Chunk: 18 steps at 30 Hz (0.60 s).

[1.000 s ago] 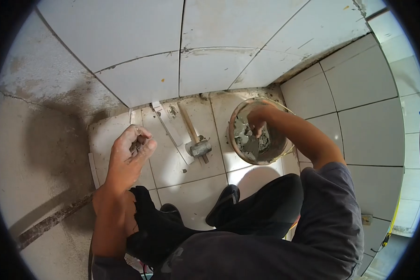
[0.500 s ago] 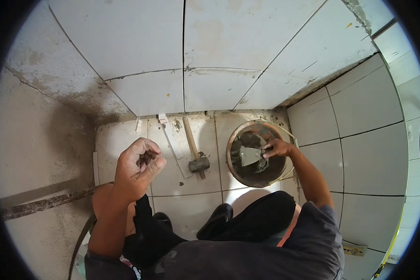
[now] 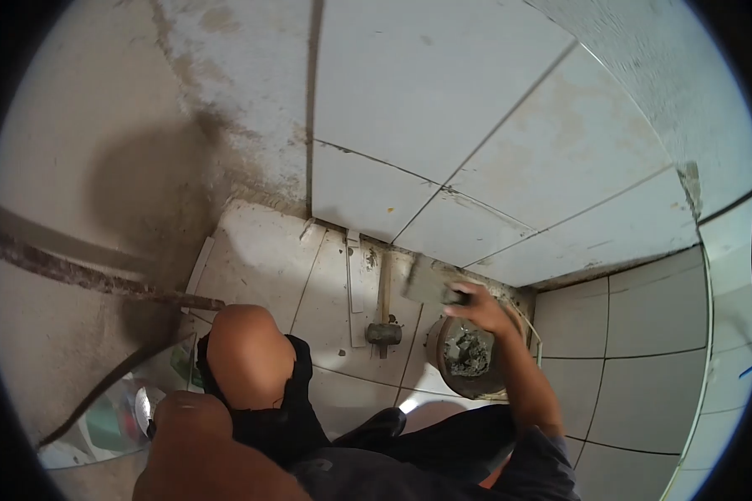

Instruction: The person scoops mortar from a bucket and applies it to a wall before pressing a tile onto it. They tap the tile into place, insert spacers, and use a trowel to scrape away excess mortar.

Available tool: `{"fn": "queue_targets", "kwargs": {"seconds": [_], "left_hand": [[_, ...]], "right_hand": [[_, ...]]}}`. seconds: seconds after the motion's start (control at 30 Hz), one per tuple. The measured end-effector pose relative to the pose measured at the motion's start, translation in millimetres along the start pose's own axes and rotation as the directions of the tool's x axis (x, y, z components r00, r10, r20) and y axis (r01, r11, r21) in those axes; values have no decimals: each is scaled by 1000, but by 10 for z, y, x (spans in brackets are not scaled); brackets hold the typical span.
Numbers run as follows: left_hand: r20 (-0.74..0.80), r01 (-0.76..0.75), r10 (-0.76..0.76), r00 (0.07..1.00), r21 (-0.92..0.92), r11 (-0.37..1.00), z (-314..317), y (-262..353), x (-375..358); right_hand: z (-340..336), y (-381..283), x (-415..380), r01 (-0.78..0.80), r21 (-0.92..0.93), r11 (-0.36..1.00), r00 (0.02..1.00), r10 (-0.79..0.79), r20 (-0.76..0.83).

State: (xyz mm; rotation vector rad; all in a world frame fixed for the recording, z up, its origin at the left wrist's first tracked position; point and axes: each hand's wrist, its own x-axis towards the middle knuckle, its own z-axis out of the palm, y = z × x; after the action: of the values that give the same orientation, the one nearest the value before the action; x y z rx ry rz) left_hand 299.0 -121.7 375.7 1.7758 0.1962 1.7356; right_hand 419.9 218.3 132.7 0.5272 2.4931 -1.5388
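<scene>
My right hand [image 3: 479, 307] is closed on the dark handle of a putty knife [image 3: 427, 282], whose wide blade is smeared with grey. It is held over the left rim of a bucket [image 3: 439, 361]. Wet grey mortar [image 3: 468, 351] lies inside the bucket, partly hidden by my forearm. At the lower left, my left hand [image 3: 190, 409] is lowered beside my bare knee. Its fingers are hidden, so I cannot see what it holds. A shiny rounded object [image 3: 145, 406] and a pale green item [image 3: 104, 426] are near it.
A mallet [image 3: 383, 333] with a wooden handle lies on the floor tiles, beside narrow white tile strips [image 3: 357, 292]. A long, dirty bar [image 3: 100, 280] juts out along the left wall. White wall tiles [image 3: 426, 83] rise ahead and at the right.
My right hand has lifted the putty knife out of the bucket, up and leftwards. My left hand has dropped from in front of me to the lower left. The view has turned left.
</scene>
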Motion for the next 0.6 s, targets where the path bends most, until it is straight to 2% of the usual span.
{"fn": "queue_targets", "kwargs": {"seconds": [0.03,0.1,0.17,0.2,0.27,0.33,0.37,0.4,0.43,0.47,0.53,0.57,0.6], "left_hand": [[29,-16,16,999,-13,1000,17,105,-35],[52,-39,40,998,-15,999,32,270,-149],[165,-47,44,985,20,999,34,427,-282],[170,-51,43,984,43,998,19,472,-344],[124,-74,102,987,-215,974,-51,455,-523],[114,-114,141,983,-211,971,-206,374,-859],[-357,147,-244,902,-278,949,-12,421,-1050],[-690,305,-538,485,-444,843,117,508,-1117],[-543,341,-429,722,-260,903,-74,459,-1162],[-320,320,-326,890,-75,945,-314,395,-1065],[-188,428,-426,885,-37,903,-454,180,-1164],[-186,425,-425,886,-44,904,-449,51,-1223],[-248,437,-448,859,-101,894,-421,-82,-1280]], "right_hand": [[183,-87,225,77,-12,997,997,-77,-2],[559,-247,687,54,5,999,998,-54,35],[953,-477,1088,235,169,957,971,-237,-6],[1106,-599,1257,253,161,954,966,-257,2],[1360,-835,1562,87,462,883,989,-131,65],[1517,-1020,1785,98,482,871,987,-148,66],[1560,-1080,1872,70,509,858,994,-103,36],[1586,-1093,2006,47,535,843,998,-59,5],[1629,-1074,2148,83,599,796,997,-71,-44],[1629,-1096,2256,100,593,799,995,-92,-44],[1619,-1084,2341,73,704,707,997,-35,-69],[1613,-1076,2345,59,662,748,998,-29,-57],[1617,-1137,2308,56,659,750,998,-20,-62]]}}
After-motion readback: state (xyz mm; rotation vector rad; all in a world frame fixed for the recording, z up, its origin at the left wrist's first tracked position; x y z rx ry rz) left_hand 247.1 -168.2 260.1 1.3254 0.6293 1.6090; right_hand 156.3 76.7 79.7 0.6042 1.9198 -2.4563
